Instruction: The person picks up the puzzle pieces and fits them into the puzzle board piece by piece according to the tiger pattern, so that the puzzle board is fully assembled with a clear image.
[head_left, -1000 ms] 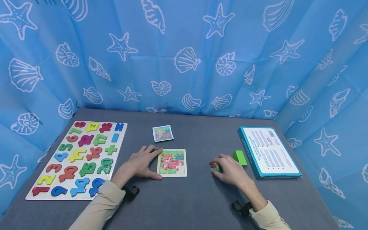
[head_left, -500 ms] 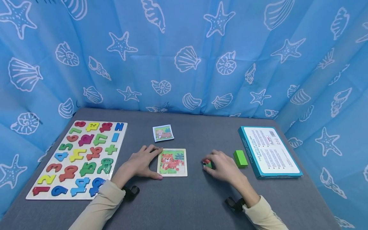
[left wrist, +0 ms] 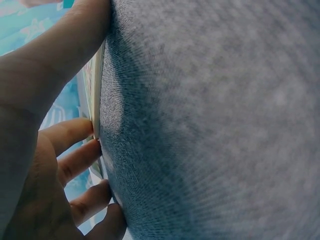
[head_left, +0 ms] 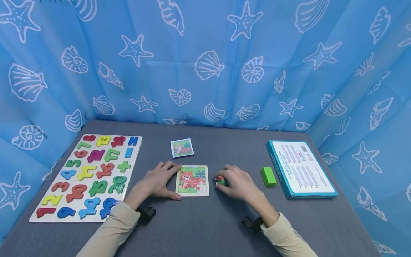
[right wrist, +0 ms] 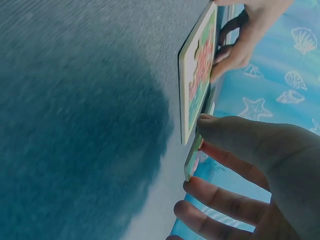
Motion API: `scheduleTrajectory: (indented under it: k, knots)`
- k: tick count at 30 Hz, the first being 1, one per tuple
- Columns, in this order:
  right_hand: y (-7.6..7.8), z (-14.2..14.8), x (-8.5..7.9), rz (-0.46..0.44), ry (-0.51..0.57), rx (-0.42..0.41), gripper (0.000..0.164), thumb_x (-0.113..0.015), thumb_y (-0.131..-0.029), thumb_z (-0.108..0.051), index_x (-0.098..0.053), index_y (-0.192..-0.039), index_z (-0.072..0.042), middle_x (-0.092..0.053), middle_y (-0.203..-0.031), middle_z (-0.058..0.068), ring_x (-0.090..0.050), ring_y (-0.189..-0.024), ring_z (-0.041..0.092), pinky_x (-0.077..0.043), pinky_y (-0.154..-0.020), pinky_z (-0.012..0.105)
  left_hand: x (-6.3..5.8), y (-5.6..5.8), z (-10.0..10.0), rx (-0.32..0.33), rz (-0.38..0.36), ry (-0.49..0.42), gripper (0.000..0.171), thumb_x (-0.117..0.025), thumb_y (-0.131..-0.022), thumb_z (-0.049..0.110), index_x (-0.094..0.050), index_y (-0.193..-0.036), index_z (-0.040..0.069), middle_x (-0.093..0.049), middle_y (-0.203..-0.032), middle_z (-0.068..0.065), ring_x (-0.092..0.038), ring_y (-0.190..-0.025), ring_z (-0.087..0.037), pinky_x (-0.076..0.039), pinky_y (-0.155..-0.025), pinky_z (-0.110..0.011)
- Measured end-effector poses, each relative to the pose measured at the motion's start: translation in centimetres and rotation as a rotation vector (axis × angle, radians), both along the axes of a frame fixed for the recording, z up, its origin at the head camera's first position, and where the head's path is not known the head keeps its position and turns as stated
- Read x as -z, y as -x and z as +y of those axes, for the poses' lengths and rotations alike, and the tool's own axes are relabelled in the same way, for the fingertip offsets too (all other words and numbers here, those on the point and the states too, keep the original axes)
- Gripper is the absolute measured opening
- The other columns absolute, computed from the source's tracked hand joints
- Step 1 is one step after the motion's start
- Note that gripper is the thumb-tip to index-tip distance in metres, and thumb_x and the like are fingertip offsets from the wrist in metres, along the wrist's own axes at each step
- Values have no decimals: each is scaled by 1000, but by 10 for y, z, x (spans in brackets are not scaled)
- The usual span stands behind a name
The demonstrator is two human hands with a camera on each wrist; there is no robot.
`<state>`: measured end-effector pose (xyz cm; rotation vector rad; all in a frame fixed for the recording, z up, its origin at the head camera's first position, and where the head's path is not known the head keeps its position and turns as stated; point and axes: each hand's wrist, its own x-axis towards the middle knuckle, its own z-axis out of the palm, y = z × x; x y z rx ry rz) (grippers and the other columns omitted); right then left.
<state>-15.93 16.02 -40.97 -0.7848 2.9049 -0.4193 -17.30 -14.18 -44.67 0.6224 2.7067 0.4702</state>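
In the head view a wooden jigsaw puzzle board (head_left: 192, 180) with a red tiger picture lies flat on the grey table. At its left side rests my left hand (head_left: 160, 180), thumb and index finger spread apart against the board's left corners; the left wrist view has the fingertips (left wrist: 85, 127) by its edge. Just right of the board, my right hand (head_left: 237, 182) pinches a small red and green puzzle piece (head_left: 220, 180). The right wrist view shows this piece (right wrist: 192, 157) tilted between thumb and fingers, near the board's edge (right wrist: 184, 100).
A small picture card (head_left: 182, 148) with a similar animal lies behind the board. At left is a white number board (head_left: 72, 194) with several coloured numerals. On the right sit a green block (head_left: 268, 176) and a teal-edged box (head_left: 303, 169). A blue seashell curtain (head_left: 205, 64) hangs behind.
My right hand has moved left with the puzzle piece, away from the green block and closer to the board. The left hand and the board have stayed in place.
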Motion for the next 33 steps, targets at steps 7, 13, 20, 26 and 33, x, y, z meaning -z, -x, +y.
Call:
scheduleTrajectory:
  k: [7,13,20,26,33]
  knots:
    - [1,-14,0,-28,1,-21,29,-79,-90,-25,-77,-117,-16,-66,-101,3,-51,-82,14,-40,-64,27,-1,0,0,-1,3,6,109,-79,-73,71,-37,-159,18,-44,-153,-11,-46,-126,-32,-49,-91,-63]
    - [0,-24,2,-36,11,-58,25,-78,-91,-25,-77,-114,-17,-63,-96,4,-46,-77,14,-34,-61,26,-1,1,0,-2,4,8,109,-79,-73,71,-37,-159,18,-44,-153,-11,-46,-126,-32,-49,-91,-64]
    - [-3,-32,8,-54,-3,-80,25,-78,-91,-27,-77,-115,-18,-64,-99,3,-47,-80,14,-36,-64,26,0,0,0,-5,0,4,108,-79,-73,71,-38,-159,19,-44,-153,-11,-46,-126,-32,-49,-91,-64]
    - [-6,-34,13,-55,4,-97,24,-78,-91,-28,-77,-113,-19,-66,-102,1,-48,-82,13,-37,-65,26,0,0,1,-11,-8,4,107,-78,-74,71,-37,-159,20,-43,-154,-10,-45,-129,-32,-48,-93,-64]
    - [-7,-35,18,-33,19,-119,23,-78,-91,-27,-77,-112,-19,-64,-99,2,-45,-78,12,-33,-62,24,1,1,0,-11,-6,9,108,-78,-74,72,-37,-159,20,-43,-154,-10,-45,-129,-32,-49,-93,-64]
